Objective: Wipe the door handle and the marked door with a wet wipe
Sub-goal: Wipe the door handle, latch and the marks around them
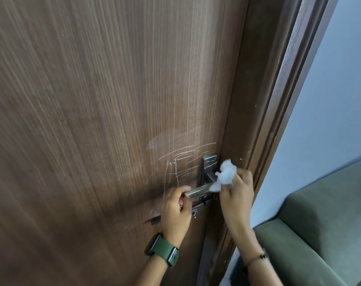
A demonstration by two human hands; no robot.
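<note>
A brown wood-grain door [93,100] fills the view. White chalk-like scribbles [181,162] mark it just left of the metal door handle [200,189]. My left hand [176,211], with a green watch on its wrist, grips the free end of the lever. My right hand [236,193] holds a crumpled white wet wipe [225,174] and presses it against the lever near the handle's back plate [209,164].
A metal slide bolt [198,205] sits just under the handle. The dark door frame [278,100] runs up the right side, beside a pale blue wall [340,89]. A green sofa [320,234] stands at lower right.
</note>
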